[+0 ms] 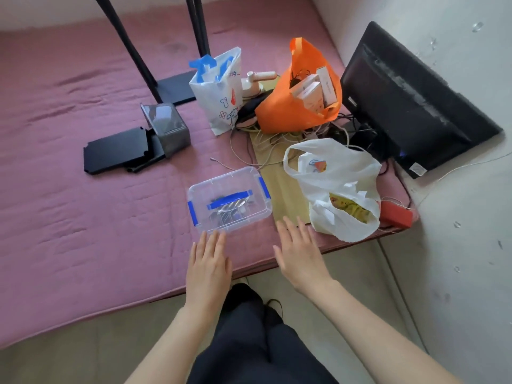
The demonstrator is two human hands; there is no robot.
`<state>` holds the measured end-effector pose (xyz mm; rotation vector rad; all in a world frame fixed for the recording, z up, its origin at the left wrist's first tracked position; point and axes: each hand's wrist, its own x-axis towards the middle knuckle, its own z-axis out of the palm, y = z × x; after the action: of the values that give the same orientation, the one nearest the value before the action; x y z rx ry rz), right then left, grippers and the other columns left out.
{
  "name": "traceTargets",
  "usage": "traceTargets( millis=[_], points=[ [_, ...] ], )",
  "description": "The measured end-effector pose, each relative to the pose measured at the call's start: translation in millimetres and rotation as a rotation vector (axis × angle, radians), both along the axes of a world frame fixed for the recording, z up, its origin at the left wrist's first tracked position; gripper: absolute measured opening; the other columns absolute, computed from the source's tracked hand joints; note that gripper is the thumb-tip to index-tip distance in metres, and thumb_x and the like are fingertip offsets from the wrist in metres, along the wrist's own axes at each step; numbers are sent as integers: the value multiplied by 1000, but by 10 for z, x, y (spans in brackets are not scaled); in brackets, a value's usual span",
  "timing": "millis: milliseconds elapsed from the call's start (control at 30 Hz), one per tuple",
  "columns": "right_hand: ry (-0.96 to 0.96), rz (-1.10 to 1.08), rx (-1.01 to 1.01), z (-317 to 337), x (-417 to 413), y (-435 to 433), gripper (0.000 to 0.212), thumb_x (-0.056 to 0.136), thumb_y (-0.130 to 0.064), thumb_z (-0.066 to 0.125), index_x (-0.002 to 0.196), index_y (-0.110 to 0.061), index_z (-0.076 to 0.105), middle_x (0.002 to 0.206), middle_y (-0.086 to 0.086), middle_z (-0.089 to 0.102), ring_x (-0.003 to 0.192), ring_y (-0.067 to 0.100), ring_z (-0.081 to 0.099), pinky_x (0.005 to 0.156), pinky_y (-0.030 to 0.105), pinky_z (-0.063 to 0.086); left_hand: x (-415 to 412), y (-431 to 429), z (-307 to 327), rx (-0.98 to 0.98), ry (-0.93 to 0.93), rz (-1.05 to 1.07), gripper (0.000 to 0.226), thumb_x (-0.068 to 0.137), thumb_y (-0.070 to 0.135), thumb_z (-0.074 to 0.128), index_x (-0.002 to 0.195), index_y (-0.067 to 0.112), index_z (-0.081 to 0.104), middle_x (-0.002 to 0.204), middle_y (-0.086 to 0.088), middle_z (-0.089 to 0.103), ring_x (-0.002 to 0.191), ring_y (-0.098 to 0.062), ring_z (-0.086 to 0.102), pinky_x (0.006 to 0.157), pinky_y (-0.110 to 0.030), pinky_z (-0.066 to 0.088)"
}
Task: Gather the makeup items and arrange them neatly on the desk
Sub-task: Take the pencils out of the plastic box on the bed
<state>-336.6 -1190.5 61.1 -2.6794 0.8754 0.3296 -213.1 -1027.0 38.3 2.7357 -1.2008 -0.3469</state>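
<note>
Makeup items (231,212) indistinct inside lidded clear box (200,187); left hand (208,263) and right hand (300,253) flat-fingered, empty, just before it.

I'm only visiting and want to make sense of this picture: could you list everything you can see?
clear box: one, see-through with blue clips, front centre, small items inside
orange bag: one, orange, back centre, white cartons inside
printed bag: one, white with blue handles, left of orange bag
plastic bag: one, white, right of clear box
monitor: one, black, leaning on right wall
red box: one, red, beside plastic bag
grey bin: one, smoky grey, left of printed bag
black panels: several, black, by grey bin
cables: several, pale and dark, among the bags
pink cover: one, pink, under everything
left hand: one, open, near clear box
right hand: one, open, near plastic bag
</note>
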Motion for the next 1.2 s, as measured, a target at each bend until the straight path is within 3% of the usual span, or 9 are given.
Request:
traceTargets(
  millis=[100, 200, 500, 667, 767, 900, 1033, 1133, 1200],
  points=[
    [23, 34, 44, -119, 350, -136, 58, 100, -35, 34, 150, -10, 20, 158, 9, 18, 147, 32, 5, 118, 46, 10, 386, -22, -145, 15, 7, 40, 59, 84, 13, 67, 139, 5, 47, 143, -14, 49, 136, -35, 39, 109, -51, 35],
    [57, 35, 69, -317, 671, -275, 58, 101, -36, 31, 151, -10, 15, 159, 9, 13, 147, 31, 0, 119, 47, 12, 736, -55, -355, 42, 34, 82, 58, 87, 14, 64, 140, 6, 44, 145, -13, 46, 138, -35, 37, 111, -52, 33],
    [90, -1, 118, -1058, 1156, -699, 54, 99, -28, 40, 147, -7, 27, 155, 13, 25, 145, 34, 13, 118, 46, 17, 1236, -238, -1176, 30, 275, 313, 55, 94, 19, 50, 146, 6, 35, 150, -13, 38, 140, -32, 31, 114, -46, 28],
    [125, -45, 193, -1542, 1365, -950, 56, 100, -29, 37, 149, -7, 21, 156, 11, 23, 146, 30, 14, 119, 40, 16, 1422, -418, -1642, -95, 433, 588, 51, 94, 17, 45, 144, 6, 35, 141, -13, 47, 129, -31, 42, 106, -44, 35],
    [105, -55, 225, -1814, 1498, -1080, 57, 100, -26, 38, 149, -4, 20, 154, 12, 26, 143, 28, 22, 118, 39, 19, 1540, -547, -1827, -158, 509, 807, 53, 99, 18, 41, 148, 5, 26, 150, -13, 36, 137, -29, 34, 110, -37, 25],
    [52, -189, 331, -2126, 1678, -1208, 58, 99, -28, 37, 150, -10, 15, 149, 12, 33, 133, 30, 38, 107, 43, 36, 1657, -617, -2145, -245, 509, 980, 55, 100, 29, 38, 149, 7, 24, 150, -12, 38, 136, -32, 37, 111, -44, 31],
    [78, -295, 391, -2309, 1827, -1251, 59, 102, -31, 30, 152, -11, 6, 148, 17, 36, 124, 36, 45, 91, 41, 40, 1707, -673, -2384, -325, 492, 1070, 39, 100, 33, 38, 131, 11, 47, 116, -11, 62, 107, -35, 54, 85, -41, 41],
    [68, -320, 348, -2420, 1859, -1244, 55, 103, -29, 27, 151, -8, 10, 123, 24, 55, 100, 40, 55, 71, 37, 37, 1698, -685, -2465, -412, 472, 1071, 34, 100, 34, 40, 124, 13, 51, 103, -5, 63, 96, -30, 57, 82, -40, 44],
    [49, -336, 317, -2468, 1839, -1238, 51, 103, -27, 26, 149, -7, 15, 114, 27, 58, 94, 42, 56, 68, 36, 35, 1720, -686, -2494, -460, 443, 1057, 33, 99, 33, 41, 124, 15, 52, 101, 0, 62, 95, -25, 58, 82, -38, 45]
  ],
)
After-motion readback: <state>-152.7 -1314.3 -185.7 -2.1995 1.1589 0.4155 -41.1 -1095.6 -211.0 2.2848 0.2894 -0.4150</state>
